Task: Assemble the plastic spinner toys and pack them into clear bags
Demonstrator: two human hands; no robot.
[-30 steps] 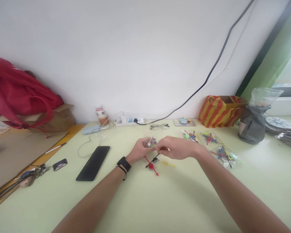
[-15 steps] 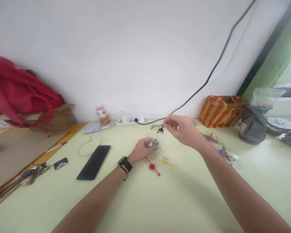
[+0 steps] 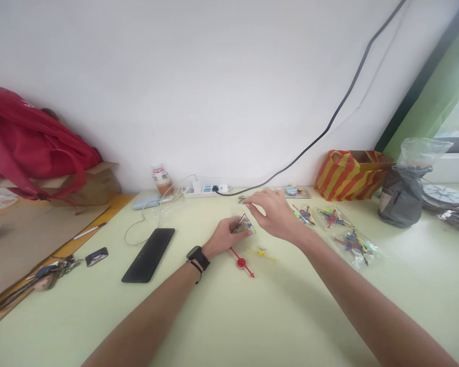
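Note:
My left hand (image 3: 226,235) is closed around a small clear plastic bag (image 3: 248,223) with small coloured pieces in it. A dark, thin clock-hand-like pointer (image 3: 238,222) shows at the bag's mouth. My right hand (image 3: 271,213) hovers just above and to the right of the bag, thumb and forefinger apart, with nothing visible between them. On the table below the bag lie a red arrow pointer (image 3: 241,263) with a round hub and a thin yellow pointer (image 3: 260,253). A pale small piece sits beside the yellow one.
Filled clear bags of coloured pointers (image 3: 354,244) lie right of my right hand. A black phone (image 3: 148,256) and keys (image 3: 57,270) are to the left. Behind stand a bottle (image 3: 161,181), a power strip (image 3: 206,190), a striped bag (image 3: 348,176) and a grey bag (image 3: 401,199).
My right hand has moved left and slightly down toward the bag, and its fingers have parted. The black pointer it pinched now shows at the bag in my left hand.

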